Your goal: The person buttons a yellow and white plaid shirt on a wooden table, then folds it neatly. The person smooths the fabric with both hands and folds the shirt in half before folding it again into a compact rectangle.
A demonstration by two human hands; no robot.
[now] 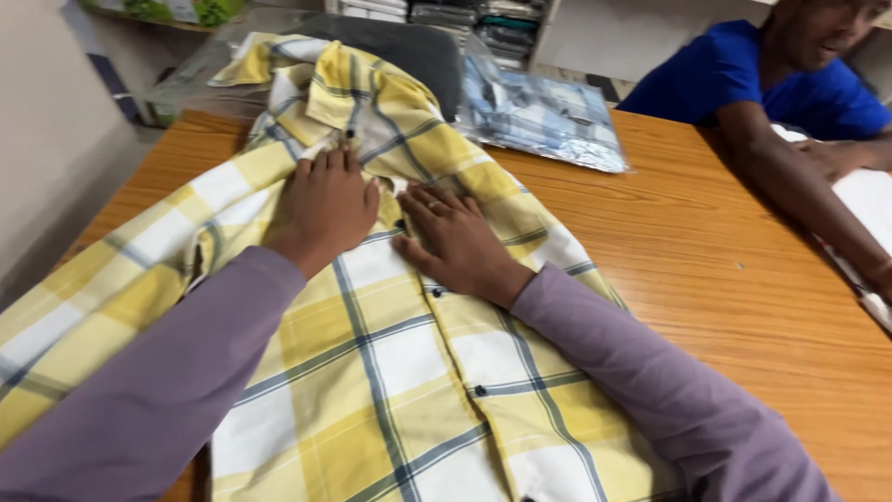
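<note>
One yellow, white and grey plaid shirt [372, 372] is lying face up along a wooden table [725, 288], its collar pointing away from the wearer and its button placket running down the middle, with three dark buttons showing below the hands. Two hands in purple sleeves are pressing on its chest just under the collar. The left hand [327, 206] is lying flat, palm down, fingers held together and pointing toward the collar, gripping nothing. The right hand [457, 244] is resting flat beside it, fingers spread slightly apart across the placket and wearing one ring, also clamped on nothing. The two hands are sitting just beside each other, nearly touching at the placket.

Two clear plastic bags are lying at the far edge of the table. One clear bag [200, 65] is sitting behind the collar at the left, and the pictures are not showing whether anything is inside it. The other, a sealed plastic packet [544, 116], is holding a folded blue and white checked shirt and is lying just right of the collar, apart from the hands.

One other person in a blue t-shirt [743, 79] is leaning at the right side of the table, one forearm [799, 200] stretching along the edge beside a white garment [873, 200]
</note>
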